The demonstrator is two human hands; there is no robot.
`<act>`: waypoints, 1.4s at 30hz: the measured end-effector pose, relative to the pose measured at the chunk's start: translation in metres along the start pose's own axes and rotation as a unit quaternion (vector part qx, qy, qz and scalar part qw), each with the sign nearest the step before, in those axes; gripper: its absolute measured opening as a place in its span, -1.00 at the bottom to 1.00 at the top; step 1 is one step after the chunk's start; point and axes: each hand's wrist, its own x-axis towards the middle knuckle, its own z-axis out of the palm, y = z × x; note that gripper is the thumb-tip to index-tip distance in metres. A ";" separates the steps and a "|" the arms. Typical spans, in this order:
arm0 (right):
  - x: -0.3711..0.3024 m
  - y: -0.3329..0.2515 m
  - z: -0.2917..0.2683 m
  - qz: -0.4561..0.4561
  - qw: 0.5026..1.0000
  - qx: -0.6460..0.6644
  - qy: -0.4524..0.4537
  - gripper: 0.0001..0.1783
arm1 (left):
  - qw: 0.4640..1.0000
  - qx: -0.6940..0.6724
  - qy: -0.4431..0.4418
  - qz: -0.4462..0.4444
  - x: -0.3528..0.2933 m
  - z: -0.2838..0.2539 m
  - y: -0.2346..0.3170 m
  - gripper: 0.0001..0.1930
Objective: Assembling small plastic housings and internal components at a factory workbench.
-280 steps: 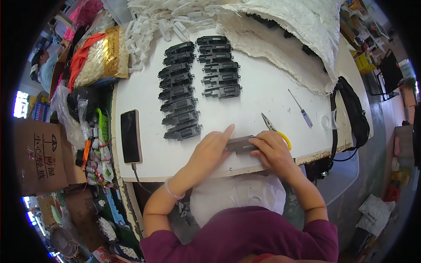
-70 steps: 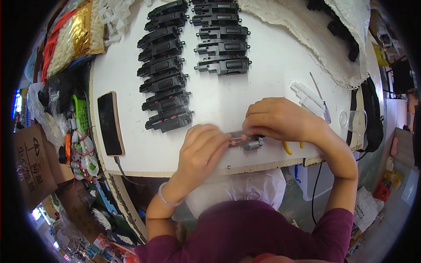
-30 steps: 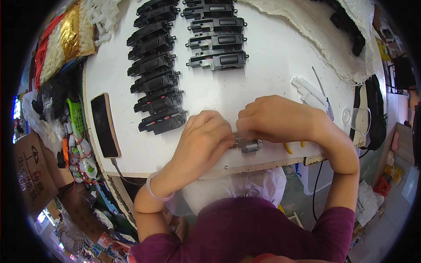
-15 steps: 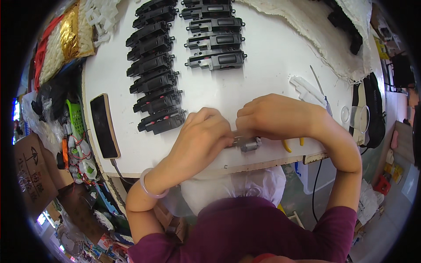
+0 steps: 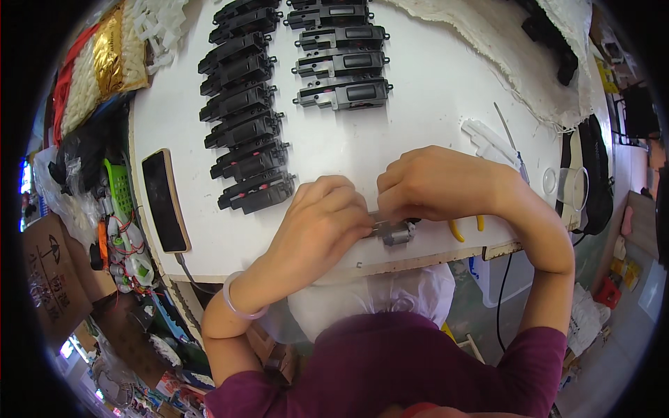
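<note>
Close to the table's front edge, my two hands meet over a small assembly with a silvery cylindrical motor (image 5: 398, 234). My left hand (image 5: 322, 217) pinches its left end between thumb and fingers. Curled over its upper side is my right hand (image 5: 433, 185), whose fingertips are mostly hidden, so what they pinch cannot be made out. Much of the assembly lies under the fingers. Just right of it, the yellow handles of a hand tool (image 5: 456, 230) show partly beneath my right hand. A pale bangle (image 5: 240, 306) circles my left wrist.
Black plastic housings stand in a left column (image 5: 249, 129) and a right column (image 5: 343, 94). A phone (image 5: 166, 200) with a cable lies at left. To the right are a white plastic part (image 5: 490, 143), a thin tool (image 5: 512, 139) and a clear cup (image 5: 574, 189). White cloth (image 5: 502, 56) covers the far right.
The motor has shifted slightly down and its angle has changed a little between my fingers. My right hand has moved up slightly; my left hand stays almost in place.
</note>
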 end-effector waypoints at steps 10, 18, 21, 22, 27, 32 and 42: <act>0.002 -0.001 0.005 0.005 1.000 -0.016 0.000 -0.93 | 0.997 -0.006 -0.073 -0.025 0.013 -0.011 0.000 -0.93; 0.001 0.002 0.005 0.012 1.000 0.024 0.015 -0.86 | 0.993 -0.048 -0.090 -0.054 0.017 -0.014 -0.007 -0.83; 0.002 0.003 0.005 0.007 0.999 0.027 0.017 -0.84 | 0.996 -0.038 -0.075 -0.034 0.017 -0.013 -0.006 -0.82; 0.002 0.004 0.006 0.010 1.000 0.022 0.014 -0.85 | 0.996 -0.038 -0.075 -0.035 0.017 -0.013 -0.006 -0.82; 0.001 0.004 0.006 0.013 1.000 0.017 0.007 -0.85 | 0.996 -0.011 -0.077 -0.041 0.017 -0.012 0.001 -0.84; -0.002 0.005 0.010 0.004 0.999 0.023 0.039 -0.88 | 0.998 0.005 -0.051 -0.024 0.011 -0.009 0.001 -0.85; -0.071 -0.018 0.017 0.153 0.908 -0.133 0.366 -0.81 | 0.998 0.011 0.057 -0.003 -0.022 -0.007 0.008 -0.72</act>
